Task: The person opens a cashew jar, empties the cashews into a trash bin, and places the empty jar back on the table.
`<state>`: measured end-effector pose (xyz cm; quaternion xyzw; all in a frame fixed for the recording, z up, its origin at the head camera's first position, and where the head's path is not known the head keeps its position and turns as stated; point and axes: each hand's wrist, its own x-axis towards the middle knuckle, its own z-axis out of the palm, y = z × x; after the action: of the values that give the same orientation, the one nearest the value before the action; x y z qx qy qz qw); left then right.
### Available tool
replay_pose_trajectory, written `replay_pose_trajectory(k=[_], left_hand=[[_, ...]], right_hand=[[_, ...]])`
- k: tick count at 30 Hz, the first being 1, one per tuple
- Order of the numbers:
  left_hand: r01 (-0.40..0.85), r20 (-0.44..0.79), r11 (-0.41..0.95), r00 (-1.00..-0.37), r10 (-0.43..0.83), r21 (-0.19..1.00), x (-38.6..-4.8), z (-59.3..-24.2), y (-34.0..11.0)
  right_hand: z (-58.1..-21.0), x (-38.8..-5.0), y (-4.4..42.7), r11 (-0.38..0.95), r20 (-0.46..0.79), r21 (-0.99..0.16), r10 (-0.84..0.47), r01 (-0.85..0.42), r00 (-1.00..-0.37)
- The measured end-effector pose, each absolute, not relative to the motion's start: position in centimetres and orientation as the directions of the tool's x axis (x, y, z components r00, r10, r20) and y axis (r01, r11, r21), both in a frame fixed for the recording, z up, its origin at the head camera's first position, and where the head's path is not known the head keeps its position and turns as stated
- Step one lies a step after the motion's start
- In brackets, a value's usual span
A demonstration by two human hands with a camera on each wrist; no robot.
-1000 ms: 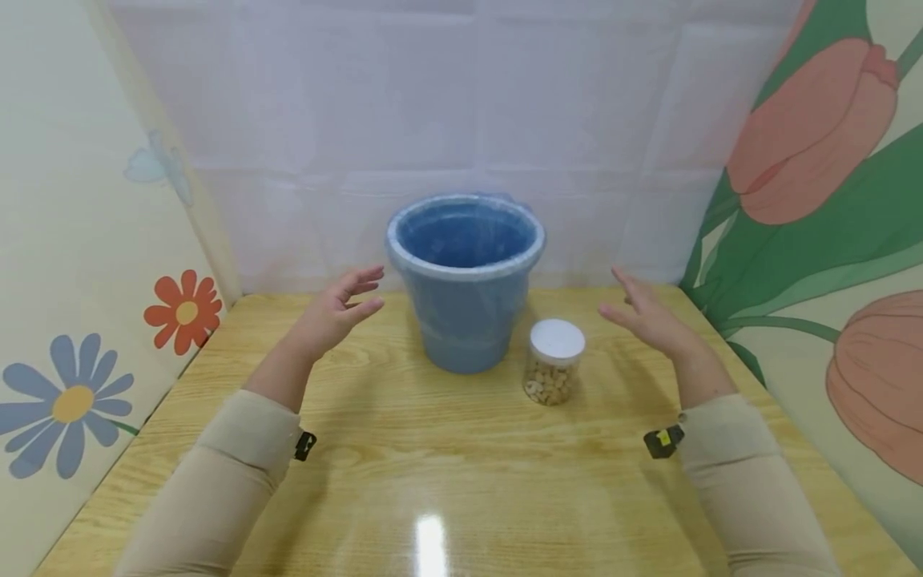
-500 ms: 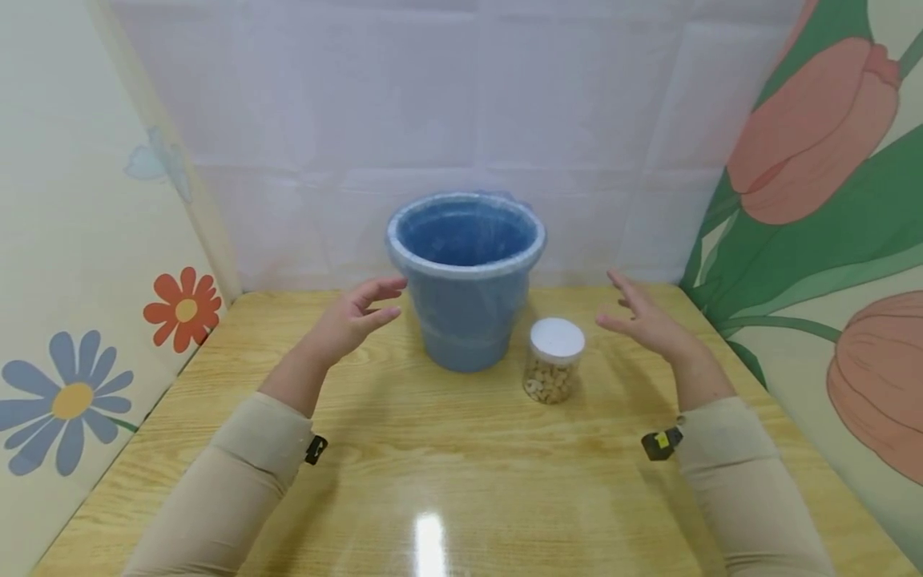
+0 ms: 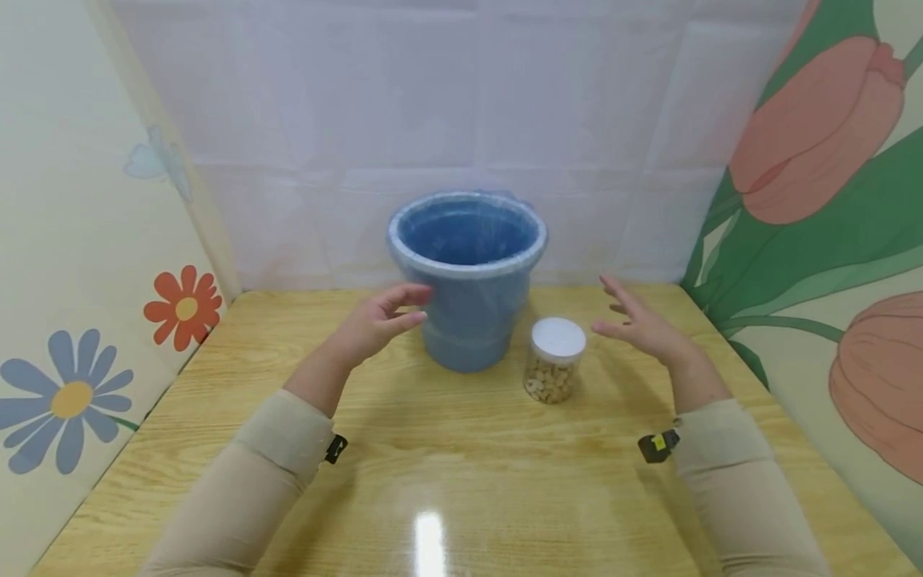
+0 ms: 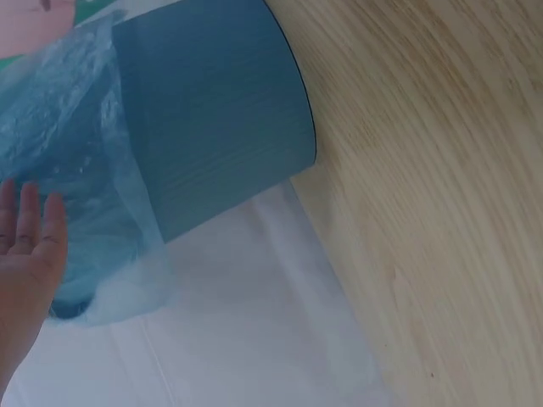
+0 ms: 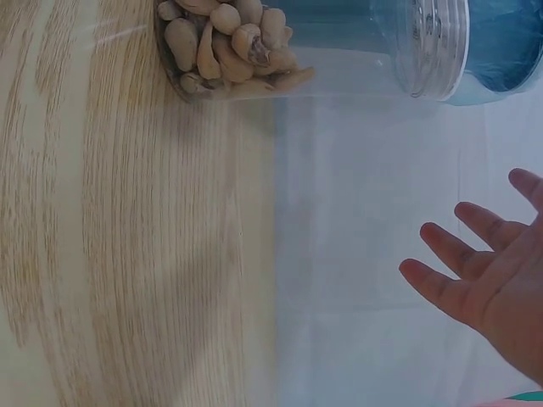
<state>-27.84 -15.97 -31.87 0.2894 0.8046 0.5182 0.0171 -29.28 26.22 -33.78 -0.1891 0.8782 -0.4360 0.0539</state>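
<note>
A blue bucket [image 3: 469, 316] stands upright near the back of the table, lined with a thin clear bag [image 4: 81, 161] folded over its rim. In front of it, to the right, is a clear jar [image 3: 554, 373] with a white lid, partly filled with cashew-like nuts [image 5: 229, 42]. My left hand [image 3: 376, 324] hovers at the bucket's left side, fingers loosely bent and holding nothing; whether it touches the bag I cannot tell. To the right of the jar, my right hand [image 3: 642, 324] is in the air with fingers spread, apart from the jar.
The wooden table [image 3: 490, 481] carries the bucket and jar. A white sheet [image 3: 375, 104] hangs behind them. Painted walls with flowers [image 3: 186, 308] and tulips [image 3: 822, 136] close in both sides. A small black camera [image 3: 658, 445] sits at the right wrist.
My left hand has moved right to the bucket's side. The right hand has shifted slightly left towards the jar. Bucket and jar have stayed put.
</note>
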Motion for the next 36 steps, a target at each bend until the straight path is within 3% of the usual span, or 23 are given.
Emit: replay_pose_trajectory(k=[23,36], left_hand=[[0.442,0.294,0.135,-0.766,0.572,0.887,-27.7,-33.2,-11.6],[0.374,0.271,0.046,-0.747,0.607,0.926,-27.3,-34.5,-8.5]], right_hand=[[-34.5,-28.9,26.4,0.438,0.039,-0.861,-0.449,-0.258,-0.893],[-36.0,-28.8,26.1,0.389,0.009,-0.896,-0.467,-0.215,-0.884]])
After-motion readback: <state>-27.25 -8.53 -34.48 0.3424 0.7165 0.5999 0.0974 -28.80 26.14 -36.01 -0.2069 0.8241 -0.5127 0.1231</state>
